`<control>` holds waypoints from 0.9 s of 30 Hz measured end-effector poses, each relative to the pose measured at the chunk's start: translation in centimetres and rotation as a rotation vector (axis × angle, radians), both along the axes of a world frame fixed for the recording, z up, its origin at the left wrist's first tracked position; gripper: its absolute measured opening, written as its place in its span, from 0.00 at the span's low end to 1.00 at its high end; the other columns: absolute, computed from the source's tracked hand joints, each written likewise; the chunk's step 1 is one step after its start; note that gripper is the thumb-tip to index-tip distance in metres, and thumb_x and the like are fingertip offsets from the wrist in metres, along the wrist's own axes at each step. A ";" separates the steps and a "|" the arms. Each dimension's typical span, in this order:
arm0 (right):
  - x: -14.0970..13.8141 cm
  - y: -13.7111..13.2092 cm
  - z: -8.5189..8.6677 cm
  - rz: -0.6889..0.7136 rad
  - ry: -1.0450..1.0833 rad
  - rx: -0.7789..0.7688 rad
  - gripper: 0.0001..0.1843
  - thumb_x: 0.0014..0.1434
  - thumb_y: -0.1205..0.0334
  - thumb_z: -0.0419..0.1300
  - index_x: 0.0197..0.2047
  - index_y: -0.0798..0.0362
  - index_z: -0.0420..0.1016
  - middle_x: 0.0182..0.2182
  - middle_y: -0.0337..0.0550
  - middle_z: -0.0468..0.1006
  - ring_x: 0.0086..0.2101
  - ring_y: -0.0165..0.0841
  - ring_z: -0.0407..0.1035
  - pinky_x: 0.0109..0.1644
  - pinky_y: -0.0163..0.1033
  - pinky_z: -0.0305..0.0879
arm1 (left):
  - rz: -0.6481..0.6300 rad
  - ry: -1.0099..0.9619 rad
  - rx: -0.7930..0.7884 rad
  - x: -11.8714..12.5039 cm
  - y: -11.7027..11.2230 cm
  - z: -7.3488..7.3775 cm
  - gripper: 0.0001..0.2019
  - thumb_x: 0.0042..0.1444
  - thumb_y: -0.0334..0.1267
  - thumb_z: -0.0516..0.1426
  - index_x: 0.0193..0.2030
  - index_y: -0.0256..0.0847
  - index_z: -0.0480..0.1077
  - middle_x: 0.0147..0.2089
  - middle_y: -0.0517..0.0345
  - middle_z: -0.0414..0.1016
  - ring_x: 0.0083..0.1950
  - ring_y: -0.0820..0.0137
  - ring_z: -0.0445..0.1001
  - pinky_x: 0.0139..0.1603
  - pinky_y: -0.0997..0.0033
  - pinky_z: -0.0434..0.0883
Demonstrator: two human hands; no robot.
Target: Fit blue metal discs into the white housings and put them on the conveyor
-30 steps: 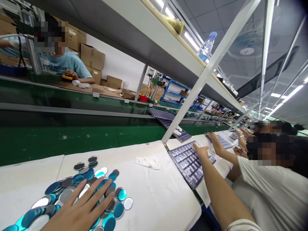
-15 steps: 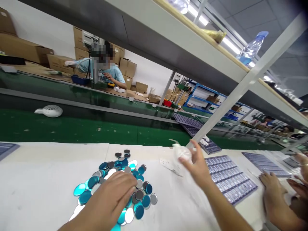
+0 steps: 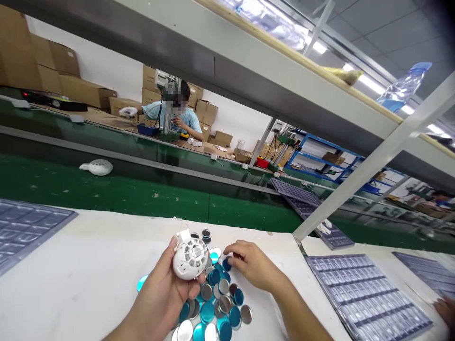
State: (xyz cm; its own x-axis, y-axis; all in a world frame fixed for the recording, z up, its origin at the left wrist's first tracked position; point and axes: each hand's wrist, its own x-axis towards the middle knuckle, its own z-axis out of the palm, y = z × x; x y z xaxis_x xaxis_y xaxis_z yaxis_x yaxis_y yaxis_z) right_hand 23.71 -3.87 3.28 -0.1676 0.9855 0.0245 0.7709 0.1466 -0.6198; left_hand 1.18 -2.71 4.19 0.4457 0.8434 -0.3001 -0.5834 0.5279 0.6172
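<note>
My left hand (image 3: 158, 293) is closed around a round white plastic fan housing (image 3: 182, 269), with a vented grille facing up and a short neck and thin wire at its top. It is held above a loose pile of round discs (image 3: 207, 311), some shiny blue, others silver or grey. My right hand (image 3: 261, 267) is over the far right side of the pile, its fingers bent and a little apart. Its fingertips are at a dark blue disc (image 3: 226, 265); whether they grip it is hard to see. The left hand and housing hide part of the pile.
Another white housing (image 3: 100, 167) lies on the green belt (image 3: 177, 196). Clear plastic trays (image 3: 369, 289) stand right, another tray (image 3: 28, 227) left. A slanted metal post (image 3: 341, 194) and an overhead shelf (image 3: 249, 61) frame the bench. Opposite sits a person (image 3: 192, 121); another person's hand (image 3: 446, 308) shows at right.
The white housing has passed from my right hand to my left and now is over the discs. My right hand has moved left to the pile. The view has swung left.
</note>
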 end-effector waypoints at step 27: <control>-5.4 -4.1 0.1 -0.056 0.662 0.060 0.05 0.62 0.56 0.61 0.37 0.48 0.75 0.23 0.35 0.75 0.19 0.28 0.68 0.22 0.32 0.64 | -0.143 0.223 0.223 0.6 -1.1 -1.5 0.19 0.60 0.49 0.56 0.55 0.44 0.66 0.26 0.63 0.71 0.26 0.70 0.68 0.25 0.73 0.65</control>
